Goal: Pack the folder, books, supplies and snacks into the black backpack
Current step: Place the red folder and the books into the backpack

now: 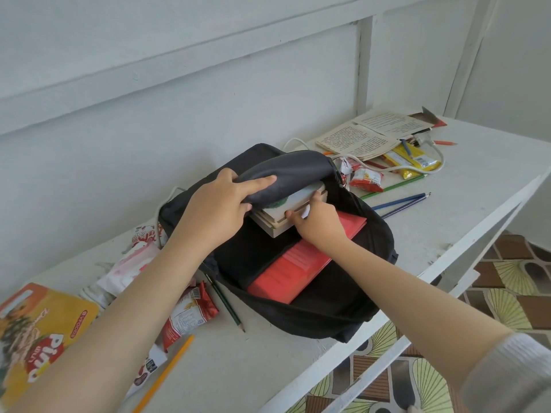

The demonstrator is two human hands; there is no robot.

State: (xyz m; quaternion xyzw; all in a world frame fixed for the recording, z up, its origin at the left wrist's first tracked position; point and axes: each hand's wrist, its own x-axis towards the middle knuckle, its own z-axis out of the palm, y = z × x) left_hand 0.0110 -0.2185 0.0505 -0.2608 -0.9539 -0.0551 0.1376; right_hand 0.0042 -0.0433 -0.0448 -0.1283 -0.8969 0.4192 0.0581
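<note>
I see the black backpack (328, 311) lying open on the white table (447, 228), near the middle of the scene. My left hand (220, 204) grips the bag's grey flap (292, 171), thumb on top and fingers curled underneath, with the flap raised off the opening. My right hand (319, 222) holds a stack of books (277, 220) at its right end, thumb on the near edge and fingers wrapped round the far corner. The stack sits half under the flap. A red folder (295, 269) lies flat inside the bag, below the books and under my right wrist.

Left of the bag lie snacks: a big orange-yellow snack bag (38, 329) at the near left edge and a red packet (190, 311) beside a green pencil (226, 302). A yellow pencil (167, 371) lies nearer still.

To the far right, an open book (363, 135) rests over yellow packets (414, 162). A small red snack (365, 178) and two blue pencils (399, 201) lie just right of the bag.
</note>
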